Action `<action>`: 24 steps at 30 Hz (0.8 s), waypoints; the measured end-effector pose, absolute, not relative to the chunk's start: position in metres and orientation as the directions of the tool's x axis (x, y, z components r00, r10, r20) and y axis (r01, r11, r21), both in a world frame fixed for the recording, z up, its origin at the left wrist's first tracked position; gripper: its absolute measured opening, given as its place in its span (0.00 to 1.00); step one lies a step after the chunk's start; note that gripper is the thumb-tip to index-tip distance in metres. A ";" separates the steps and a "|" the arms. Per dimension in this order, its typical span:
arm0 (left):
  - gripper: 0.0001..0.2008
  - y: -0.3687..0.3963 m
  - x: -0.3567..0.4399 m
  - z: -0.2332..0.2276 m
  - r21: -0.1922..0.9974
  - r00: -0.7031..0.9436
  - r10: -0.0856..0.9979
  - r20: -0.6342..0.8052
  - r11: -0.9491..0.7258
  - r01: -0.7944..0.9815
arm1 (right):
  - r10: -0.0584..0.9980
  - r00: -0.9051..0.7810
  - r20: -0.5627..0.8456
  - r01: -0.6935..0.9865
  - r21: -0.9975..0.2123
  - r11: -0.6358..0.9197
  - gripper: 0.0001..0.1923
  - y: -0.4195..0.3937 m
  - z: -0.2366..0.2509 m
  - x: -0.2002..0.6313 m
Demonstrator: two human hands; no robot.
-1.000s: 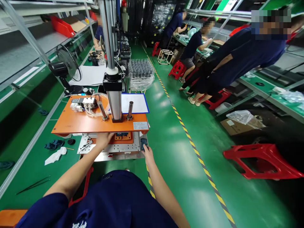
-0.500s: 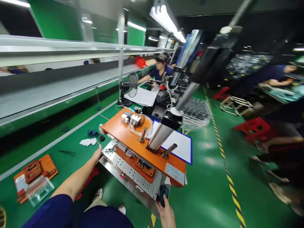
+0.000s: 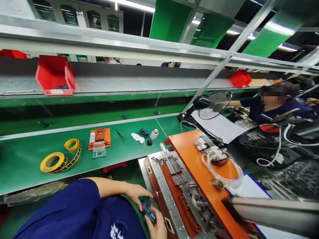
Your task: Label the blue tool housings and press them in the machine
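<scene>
Dark part (image 3: 149, 212) pinched between my hands, low centre, just off press fixture (image 3: 174, 186) corner. Left hand (image 3: 136, 196) fingers curled on it; right hand (image 3: 156, 227) gripping from below.

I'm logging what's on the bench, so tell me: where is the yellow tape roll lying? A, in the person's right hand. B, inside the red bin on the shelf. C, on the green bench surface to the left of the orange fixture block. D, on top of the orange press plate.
C: the yellow tape roll lies flat on the green bench surface, left of the small orange fixture block, its strip trailing toward it.
</scene>
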State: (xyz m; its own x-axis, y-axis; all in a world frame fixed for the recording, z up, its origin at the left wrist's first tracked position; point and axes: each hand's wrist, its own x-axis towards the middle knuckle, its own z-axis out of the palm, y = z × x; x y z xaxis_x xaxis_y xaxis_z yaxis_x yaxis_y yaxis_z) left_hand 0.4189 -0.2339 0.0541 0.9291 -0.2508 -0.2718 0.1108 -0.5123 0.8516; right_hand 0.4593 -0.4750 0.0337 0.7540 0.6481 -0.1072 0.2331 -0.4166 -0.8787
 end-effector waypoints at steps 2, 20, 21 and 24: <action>0.36 -0.216 0.420 0.062 0.822 0.904 -0.345 -0.254 -0.570 0.014 | 0.731 0.682 -0.034 0.349 -0.863 -0.365 0.16 -0.419 0.038 0.476; 0.39 0.288 0.308 0.016 0.824 0.074 0.991 -0.107 0.047 0.565 | 0.813 0.468 -0.345 0.284 -0.813 -0.509 0.23 -0.184 0.036 0.455; 0.39 0.304 0.307 0.007 0.810 0.030 0.993 -0.115 0.077 0.581 | 0.813 0.454 -0.365 0.275 -0.810 -0.518 0.23 -0.180 0.031 0.452; 0.37 0.333 0.309 -0.020 0.782 -0.038 0.990 -0.133 0.129 0.610 | 0.799 0.470 -0.376 0.250 -0.811 -0.529 0.24 -0.169 0.019 0.443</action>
State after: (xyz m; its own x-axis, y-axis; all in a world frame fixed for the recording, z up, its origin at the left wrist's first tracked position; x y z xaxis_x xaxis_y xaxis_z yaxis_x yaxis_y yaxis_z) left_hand 0.3089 0.3330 -0.0201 -0.0385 0.9904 -0.1328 0.6097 0.1286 0.7821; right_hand 0.4426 -0.1694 0.0195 0.4701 0.7987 -0.3757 0.2505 -0.5289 -0.8109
